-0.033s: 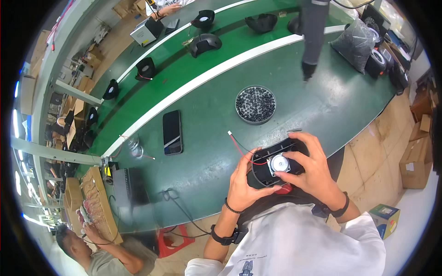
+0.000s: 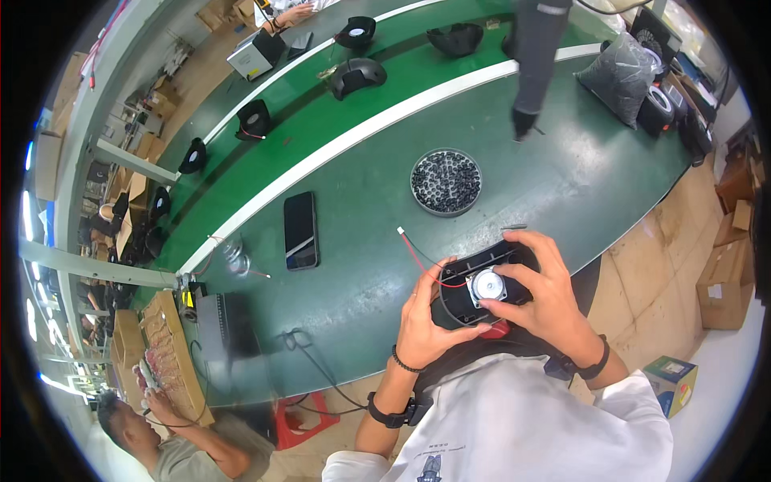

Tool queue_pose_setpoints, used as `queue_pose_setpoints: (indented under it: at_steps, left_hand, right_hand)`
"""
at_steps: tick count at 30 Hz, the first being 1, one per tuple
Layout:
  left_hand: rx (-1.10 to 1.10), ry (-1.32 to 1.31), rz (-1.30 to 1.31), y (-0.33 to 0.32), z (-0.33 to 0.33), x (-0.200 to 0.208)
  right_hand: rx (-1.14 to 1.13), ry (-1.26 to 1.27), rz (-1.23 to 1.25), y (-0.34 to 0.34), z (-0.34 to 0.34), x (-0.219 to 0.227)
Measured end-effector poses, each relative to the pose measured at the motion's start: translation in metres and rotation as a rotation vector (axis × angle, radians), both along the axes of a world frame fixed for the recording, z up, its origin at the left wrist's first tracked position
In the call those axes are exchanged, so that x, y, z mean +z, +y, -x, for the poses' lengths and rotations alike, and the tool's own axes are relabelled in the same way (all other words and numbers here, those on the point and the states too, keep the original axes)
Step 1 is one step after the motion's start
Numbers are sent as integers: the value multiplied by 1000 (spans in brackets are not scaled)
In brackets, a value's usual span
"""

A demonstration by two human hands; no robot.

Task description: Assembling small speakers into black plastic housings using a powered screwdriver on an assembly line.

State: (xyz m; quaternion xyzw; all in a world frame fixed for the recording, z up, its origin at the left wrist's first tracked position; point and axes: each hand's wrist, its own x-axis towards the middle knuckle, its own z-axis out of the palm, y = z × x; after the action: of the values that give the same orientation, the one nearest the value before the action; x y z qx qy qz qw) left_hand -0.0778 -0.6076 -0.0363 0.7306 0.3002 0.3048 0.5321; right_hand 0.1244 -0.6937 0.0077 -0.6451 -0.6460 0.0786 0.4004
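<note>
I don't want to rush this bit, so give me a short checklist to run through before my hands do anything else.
1. Shell steadied: ok, the left hand grips its left side.
2. Silver part held: ok, the right hand has its thumb and a finger at the edges.
3. Silver part flat in the shell: cannot tell, the fingers and the angle hide some edges.
4. Wire unpinched: cannot tell, it passes close to the left fingertips.
5. White plug free: ok, it sticks out past the shell, clear of both hands.
6. Hanging tool clear of the hands: ok, it hangs apart from them.
</note>
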Motion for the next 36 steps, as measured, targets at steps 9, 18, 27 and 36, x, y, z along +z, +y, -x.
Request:
queue_pose_setpoints:
  at_steps: [9, 18, 27, 36]
  left_hand:
    - [-10, -1, 3, 1, -1, 2]
    - [-12, 3, -3, 1, -2, 3]
    - [-3, 21, -8, -2, -2, 3]
    - [-5, 30, -6, 0, -2, 2]
  right_hand:
    - [17, 27, 8, 1, 0, 2]
    - [9, 50, 18, 1, 2, 4]
    - [5, 82, 30, -1, 2, 4]
    - [3, 84, 35, -2, 0, 2]
